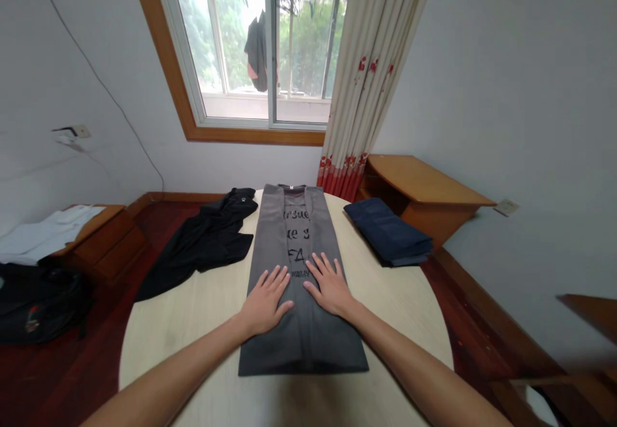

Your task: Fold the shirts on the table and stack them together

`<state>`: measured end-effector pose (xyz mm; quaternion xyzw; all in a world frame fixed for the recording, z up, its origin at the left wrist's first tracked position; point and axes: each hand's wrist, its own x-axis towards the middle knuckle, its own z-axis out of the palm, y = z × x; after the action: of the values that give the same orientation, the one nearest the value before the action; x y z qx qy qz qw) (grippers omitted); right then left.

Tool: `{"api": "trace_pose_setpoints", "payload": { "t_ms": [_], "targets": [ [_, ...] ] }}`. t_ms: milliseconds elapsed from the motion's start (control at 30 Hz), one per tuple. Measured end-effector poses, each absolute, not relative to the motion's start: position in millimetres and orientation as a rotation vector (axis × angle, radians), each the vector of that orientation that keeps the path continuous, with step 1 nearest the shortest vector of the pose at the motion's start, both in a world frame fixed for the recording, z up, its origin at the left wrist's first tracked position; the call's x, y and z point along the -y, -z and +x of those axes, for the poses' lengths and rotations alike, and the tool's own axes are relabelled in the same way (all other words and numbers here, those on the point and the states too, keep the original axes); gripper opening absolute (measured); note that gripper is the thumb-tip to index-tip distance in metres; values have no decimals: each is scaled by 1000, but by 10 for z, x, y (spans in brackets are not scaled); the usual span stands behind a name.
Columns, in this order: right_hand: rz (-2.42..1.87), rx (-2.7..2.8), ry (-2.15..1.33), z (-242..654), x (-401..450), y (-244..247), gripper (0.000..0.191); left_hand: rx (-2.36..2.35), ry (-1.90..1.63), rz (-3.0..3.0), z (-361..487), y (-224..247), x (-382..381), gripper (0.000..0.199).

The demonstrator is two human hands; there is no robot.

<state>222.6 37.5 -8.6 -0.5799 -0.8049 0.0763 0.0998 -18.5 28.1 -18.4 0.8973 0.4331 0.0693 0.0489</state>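
A dark grey T-shirt [332,343] with black lettering lies lengthwise on the round table, both its sides folded in toward the middle. Its collar points to the window. My left hand [267,301] rests flat on the left folded side, fingers spread. On the right folded side my right hand [330,287] lies flat too, fingers apart. Neither hand grips the cloth. Part of the printed lettering shows between the folded sides, above the hands.
The pale round table [193,330] also bears a rumpled black garment [207,234] at left and folded dark blue clothing [388,231] at right. Behind stand a wooden desk [424,179], a curtain [373,60] and a window. A black bag [41,301] sits at far left.
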Motion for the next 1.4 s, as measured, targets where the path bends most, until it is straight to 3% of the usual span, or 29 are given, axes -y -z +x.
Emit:
{"api": "trace_pose_setpoints", "payload": {
  "t_ms": [167,433,533,667,833,1000,1233,1400],
  "targets": [
    [-1671,2426,-280,2443,327,119,67,-1138,-182,2746,-527,137,402,63],
    [-1670,2461,-257,2613,707,40,68,-975,-197,2749,-764,77,811,58],
    [-1526,2518,-278,2613,830,8,60,-913,-226,2700,-815,35,925,56],
    [-1223,2542,-407,2768,861,0,46,-761,-383,2551,-1003,4,815,41],
    [-1314,2210,-297,3181,453,64,38,-926,-687,2544,-1210,35,289,41],
    [-1250,2277,-368,3333,196,70,37,-882,-576,2683,-1166,-27,51,33],
    [-1144,2307,-608,3329,438,51,20,-697,-564,2601,-1141,-28,188,27],
    [-928,2264,-954,3290,641,-389,28,-558,-606,2442,-1086,-417,419,30]
  ]
}}
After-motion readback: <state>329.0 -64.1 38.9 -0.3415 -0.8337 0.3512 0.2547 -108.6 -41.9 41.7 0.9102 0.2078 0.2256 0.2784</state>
